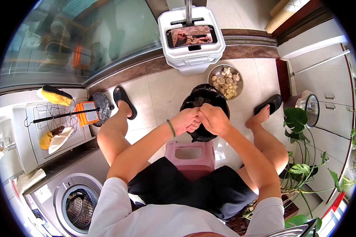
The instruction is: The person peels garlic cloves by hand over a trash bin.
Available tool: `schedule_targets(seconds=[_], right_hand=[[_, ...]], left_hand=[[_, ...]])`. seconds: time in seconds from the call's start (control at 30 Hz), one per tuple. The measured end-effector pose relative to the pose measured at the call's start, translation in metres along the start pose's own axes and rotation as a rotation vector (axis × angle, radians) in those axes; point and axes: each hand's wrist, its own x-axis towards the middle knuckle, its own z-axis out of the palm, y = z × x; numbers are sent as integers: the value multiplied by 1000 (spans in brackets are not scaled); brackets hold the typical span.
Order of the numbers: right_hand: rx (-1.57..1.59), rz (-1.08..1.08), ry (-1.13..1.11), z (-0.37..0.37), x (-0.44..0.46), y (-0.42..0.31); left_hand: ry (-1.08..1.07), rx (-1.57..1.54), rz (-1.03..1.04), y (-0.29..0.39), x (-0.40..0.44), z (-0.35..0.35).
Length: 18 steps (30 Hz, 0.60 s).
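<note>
Over a bin lined with a black bag (203,136), my two hands meet with their fingers closed together. My left hand (185,121), below a green beaded bracelet (171,128), presses its fingertips against those of my right hand (213,119). Whatever they pinch, if anything, is hidden between the fingers. Just beyond the bin, a metal bowl (241,89) holds garlic, with whole bulbs (226,75) and a pile of loose cloves (229,92).
A pink plastic stool (190,162) stands between my legs. Ahead is a white box (192,61) with a phone (192,36) on top. A washing machine (59,197) and shoe rack (55,118) are at left; plants (298,170) and cabinets (324,94) line the right.
</note>
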Motion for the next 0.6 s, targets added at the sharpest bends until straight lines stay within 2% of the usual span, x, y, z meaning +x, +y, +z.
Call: schedule_targets(seconds=[0.1,0.17,0.33,0.5,0.57,0.6], right_hand=[[144,43,61,-1,2,-12],[215,73,93,1,3,-14],[309,139,147,5,1,-13],[209,127,111,-3,6,-10],[163,119,112,-3,7,-9],[108,96,126,-3,7,-10]], left_hand=[[41,19,86,-3,0,1],[99,45,276,-5,0,4],[212,2,361,-6,0,15],[279,24,390,-2,0,14],[387,212,562,-4,8,4],[389,213,564,-3,7,5]])
